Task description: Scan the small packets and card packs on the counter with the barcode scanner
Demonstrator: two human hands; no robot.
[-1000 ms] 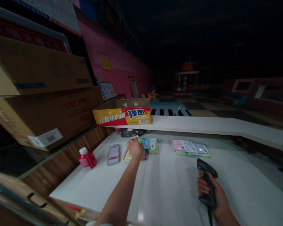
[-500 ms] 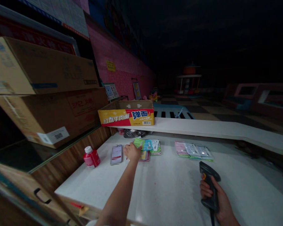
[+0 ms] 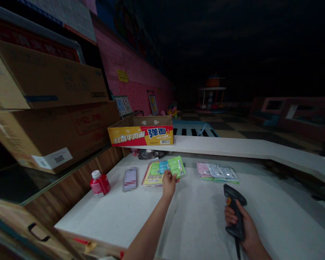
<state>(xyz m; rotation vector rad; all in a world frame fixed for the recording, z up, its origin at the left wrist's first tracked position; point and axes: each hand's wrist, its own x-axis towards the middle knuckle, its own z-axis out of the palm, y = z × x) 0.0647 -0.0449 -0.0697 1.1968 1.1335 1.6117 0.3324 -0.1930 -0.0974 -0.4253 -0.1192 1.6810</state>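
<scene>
My left hand [image 3: 169, 183] reaches over the white table, its fingers closed on the lower edge of a lime-green packet [image 3: 177, 165]. Beneath and to the left lie a blue packet [image 3: 164, 166], another green packet [image 3: 154, 168] and yellow-and-pink printed packs [image 3: 153, 179], partly covered. My right hand [image 3: 246, 225] is wrapped round the handle of a black barcode scanner [image 3: 235, 198], held above the table at the right. Beyond the scanner, a row of overlapping pink and silver packets [image 3: 218, 172] lies flat.
A phone [image 3: 130, 178] and a red bottle with a white cap [image 3: 100, 183] stand left of the packets. An open noodle carton [image 3: 141, 135] sits on the raised white ledge [image 3: 222, 144]. Stacked cardboard boxes [image 3: 59, 126] occupy the far left.
My left hand has moved right with the lime-green packet, uncovering more of the printed packs. The scanner stays in my right hand. The whole view has shifted slightly.
</scene>
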